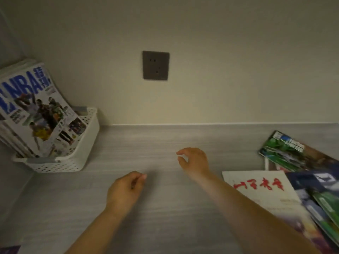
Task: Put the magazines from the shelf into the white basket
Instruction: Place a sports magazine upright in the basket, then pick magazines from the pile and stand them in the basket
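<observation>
- Magazines (286, 189) left to move lie in a loose, overlapping heap on the shelf (156, 143), off to the right of both hands; the white-covered one with red lettering (260, 187) is on the near side of the heap, closest to the hands.
- Right hand (194, 160) is the nearer one: it hangs over bare shelf with fingers loosely curled and thumb and forefinger a little apart, holding nothing. The white cover's left edge lies just to its right and a bit back toward the person, alongside the forearm.
- Left hand (124, 189) is lower and further left, fingers folded into a slack half-fist, also holding nothing (nothing shows between the fingers). The heap is well apart from it, with the right arm between.
- Long axis of the white cover runs roughly away from the person, slanting right as it comes nearer, so its long left edge faces the right hand; I'd guess a sideways reach to that edge is the natural pick.
- Basket (77, 158) stands in the far left corner, well apart from both hands and on the opposite side from the heap. It already holds a leaning stack fronted by an NBA issue (33, 110), tipped leftward against the side wall.
- Any carry from heap to basket would cross the whole open stretch, right to left, past the socket (156, 65) on the back wall.
</observation>
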Motion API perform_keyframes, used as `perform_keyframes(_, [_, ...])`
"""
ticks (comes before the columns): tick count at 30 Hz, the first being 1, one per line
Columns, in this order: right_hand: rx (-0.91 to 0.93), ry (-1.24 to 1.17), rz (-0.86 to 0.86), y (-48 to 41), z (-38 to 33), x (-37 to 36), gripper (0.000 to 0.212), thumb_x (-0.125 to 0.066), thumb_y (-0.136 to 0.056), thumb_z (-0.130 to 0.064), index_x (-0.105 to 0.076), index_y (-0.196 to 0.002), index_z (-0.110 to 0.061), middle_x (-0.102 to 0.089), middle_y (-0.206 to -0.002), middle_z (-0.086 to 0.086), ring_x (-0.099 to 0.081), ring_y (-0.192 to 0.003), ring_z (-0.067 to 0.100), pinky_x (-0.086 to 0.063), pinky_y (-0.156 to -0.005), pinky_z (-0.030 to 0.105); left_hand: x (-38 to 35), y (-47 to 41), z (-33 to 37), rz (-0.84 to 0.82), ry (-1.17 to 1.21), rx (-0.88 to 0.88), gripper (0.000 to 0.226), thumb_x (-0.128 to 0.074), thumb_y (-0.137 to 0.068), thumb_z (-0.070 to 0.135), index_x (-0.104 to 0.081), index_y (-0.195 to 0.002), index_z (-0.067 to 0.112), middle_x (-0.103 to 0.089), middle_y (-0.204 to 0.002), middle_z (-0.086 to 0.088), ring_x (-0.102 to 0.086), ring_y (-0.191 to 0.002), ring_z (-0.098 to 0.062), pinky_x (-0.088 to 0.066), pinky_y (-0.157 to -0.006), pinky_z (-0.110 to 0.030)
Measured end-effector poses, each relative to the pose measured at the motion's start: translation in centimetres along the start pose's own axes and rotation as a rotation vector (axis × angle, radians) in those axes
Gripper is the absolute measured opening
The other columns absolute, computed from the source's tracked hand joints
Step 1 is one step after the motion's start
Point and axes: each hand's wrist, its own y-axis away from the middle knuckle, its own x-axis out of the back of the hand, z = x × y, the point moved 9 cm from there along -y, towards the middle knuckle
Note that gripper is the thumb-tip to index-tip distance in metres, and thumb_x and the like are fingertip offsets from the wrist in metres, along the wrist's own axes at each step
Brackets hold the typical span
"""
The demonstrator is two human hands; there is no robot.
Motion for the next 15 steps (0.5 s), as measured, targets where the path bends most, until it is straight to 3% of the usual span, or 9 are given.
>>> perform_keyframes(3, [-0.107,0.08,0.041,4.3,8.0,3.4,0.028,-0.046,-0.089,-0.023,-0.06,-0.112,-0.018,-0.06,-0.124,0.003,-0.046,-0.12,0.02,-0.025,-0.102,0.026,-6.0,1.1,3.8,-0.115,-0.053,-0.034,0.027,-0.054,-0.085,0.024,-0.052,-0.06,0.034,-0.07,-0.078,-0.012,-0.063,-0.077,-0.029,-0.047,-0.073,-0.033])
perform_keyframes(6, [-0.287,0.182,0.119,9.0,16.3,7.1,0.029,-0.044,-0.089,-0.026,-0.056,-0.115,-0.018,-0.056,-0.126,0.004,-0.043,-0.121,0.022,-0.025,-0.105,0.031,-12.6,3.0,6.7,-0.216,-0.103,-0.065,0.014,-0.052,-0.087,0.02,-0.066,-0.091,0.019,-0.068,-0.105,-0.011,-0.06,-0.098,-0.024,-0.041,-0.082,-0.024])
perform_keyframes(10, [-0.418,0.354,-0.007,15.2,25.1,8.6,0.05,-0.031,-0.094,-0.036,-0.022,-0.14,-0.018,-0.019,-0.153,0.005,-0.012,-0.141,0.022,-0.005,-0.116,0.039,-21.1,5.7,8.8,-0.372,-0.48,-0.157,0.036,-0.042,-0.089,0.037,-0.051,-0.121,0.023,-0.043,-0.139,0.001,-0.038,-0.127,-0.018,-0.029,-0.101,-0.02])
perform_keyframes(12, [-0.42,0.374,-0.051,17.8,27.4,8.1,0.055,-0.023,-0.095,-0.041,-0.007,-0.143,-0.02,-0.004,-0.156,0.004,0.001,-0.143,0.021,0.004,-0.116,0.04,-23.9,6.7,9.5,-0.388,-0.621,-0.165,0.046,-0.039,-0.088,0.043,-0.041,-0.129,0.023,-0.034,-0.145,-0.001,-0.029,-0.133,-0.019,-0.023,-0.109,-0.027])
perform_keyframes(15, [-0.383,0.355,-0.017,19.4,28.1,7.6,0.057,-0.017,-0.095,-0.042,0.001,-0.144,-0.021,0.005,-0.156,0.008,0.009,-0.143,0.022,0.012,-0.114,0.039,-26.6,7.7,10.9,-0.367,-0.659,-0.162,0.06,-0.042,-0.085,0.049,-0.029,-0.134,0.017,-0.032,-0.143,-0.005,-0.023,-0.134,-0.022,-0.017,-0.113,-0.034])
